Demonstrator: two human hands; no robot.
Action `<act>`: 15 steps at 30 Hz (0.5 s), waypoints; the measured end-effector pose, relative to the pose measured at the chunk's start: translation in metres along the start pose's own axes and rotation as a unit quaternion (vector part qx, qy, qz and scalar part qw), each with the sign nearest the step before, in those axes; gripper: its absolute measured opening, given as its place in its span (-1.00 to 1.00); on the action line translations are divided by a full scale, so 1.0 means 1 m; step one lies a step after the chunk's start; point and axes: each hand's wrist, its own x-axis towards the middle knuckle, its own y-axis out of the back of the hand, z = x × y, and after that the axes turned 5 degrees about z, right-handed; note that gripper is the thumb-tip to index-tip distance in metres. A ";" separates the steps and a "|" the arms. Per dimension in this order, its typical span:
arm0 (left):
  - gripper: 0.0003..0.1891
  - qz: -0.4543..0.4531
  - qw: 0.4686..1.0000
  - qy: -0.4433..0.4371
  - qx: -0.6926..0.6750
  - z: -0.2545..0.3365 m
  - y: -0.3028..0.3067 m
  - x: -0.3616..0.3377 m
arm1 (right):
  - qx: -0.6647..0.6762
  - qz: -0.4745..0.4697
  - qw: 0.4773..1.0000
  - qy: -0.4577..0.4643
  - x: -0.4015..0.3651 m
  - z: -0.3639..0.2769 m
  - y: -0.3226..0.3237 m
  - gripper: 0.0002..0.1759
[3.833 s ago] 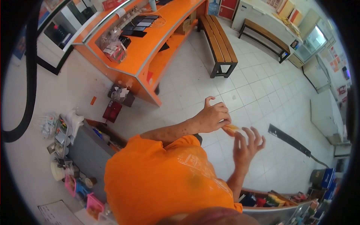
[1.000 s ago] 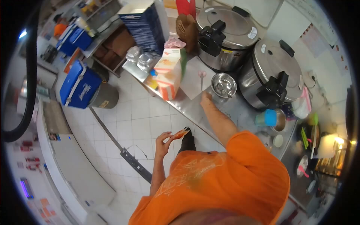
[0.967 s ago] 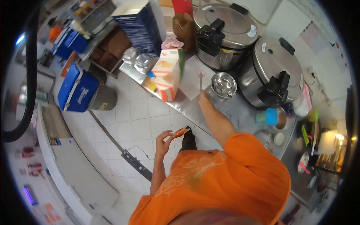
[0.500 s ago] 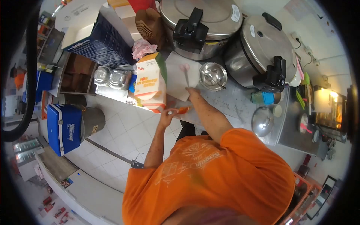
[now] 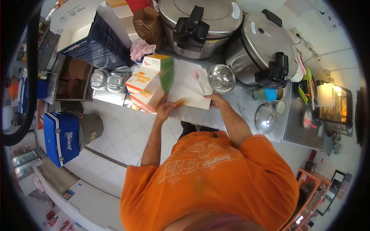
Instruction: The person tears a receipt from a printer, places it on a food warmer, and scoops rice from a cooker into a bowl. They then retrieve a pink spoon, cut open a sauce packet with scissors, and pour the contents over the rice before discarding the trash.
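My left hand (image 5: 165, 109) is beside the lower right corner of a printed cardboard box (image 5: 144, 84), its fingers closed on a small orange piece (image 5: 179, 103), blurred by motion. To the right, my right hand (image 5: 216, 100) pinches the lower right edge of a white paper sheet (image 5: 187, 86) on the metal counter. Pink-handled scissors (image 5: 196, 74) lie on the sheet's right side, handles away from me and tips toward my right hand. Just past the sheet's right edge is a steel bowl (image 5: 221, 78) with a utensil in it.
Two large steel cookers (image 5: 200, 34) with black latches stand at the back. Clear plastic containers (image 5: 110, 80) and a tall blue box (image 5: 96, 46) are left. A metal lid (image 5: 266, 118) and a blue-lidded tub (image 5: 265, 94) lie right. A blue cooler (image 5: 61, 138) stands at floor level.
My left hand has moved up and left toward the box with the orange piece. My right hand has shifted right and down to the sheet's edge; sheet and scissors sit farther right.
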 end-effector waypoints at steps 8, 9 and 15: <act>-0.84 -0.032 0.998 -0.038 0.025 -0.005 -0.003 0.047 | -0.010 -0.076 0.997 0.007 -0.024 0.024 0.006 -0.54; -0.84 -0.033 0.998 -0.036 0.024 0.003 0.002 0.046 | -0.007 -0.075 0.997 0.021 -0.031 0.028 0.005 -0.55; -0.88 -0.047 0.998 -0.043 0.029 0.082 0.036 0.008 | -0.031 -0.074 0.996 0.050 -0.042 0.062 -0.014 -0.58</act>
